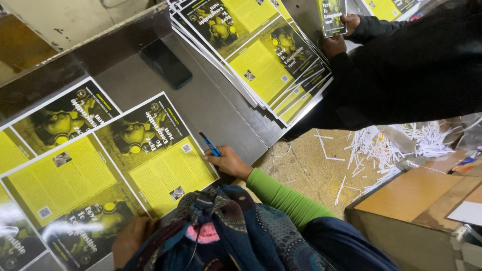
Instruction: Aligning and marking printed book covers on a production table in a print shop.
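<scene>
Below, my right hand (228,161) grips a blue pen (210,144) at the right edge of a large yellow-and-black printed sheet (105,170) lying on the grey metal table (221,108). My left hand (131,240) rests flat on the sheet's near edge, partly hidden by my patterned scarf (221,236), so I cannot tell how its fingers lie. My right sleeve (286,196) is bright green. Farther along the table, a fanned stack (261,55) of the same sheets hangs over the right edge, with a dark phone (165,63) just left of it. Beside the stack, a co-worker (411,60) in black holds a trimmed cover (332,16) in both hands. White paper strips (386,148) litter the floor to the right, near a wooden bench (416,200).
</scene>
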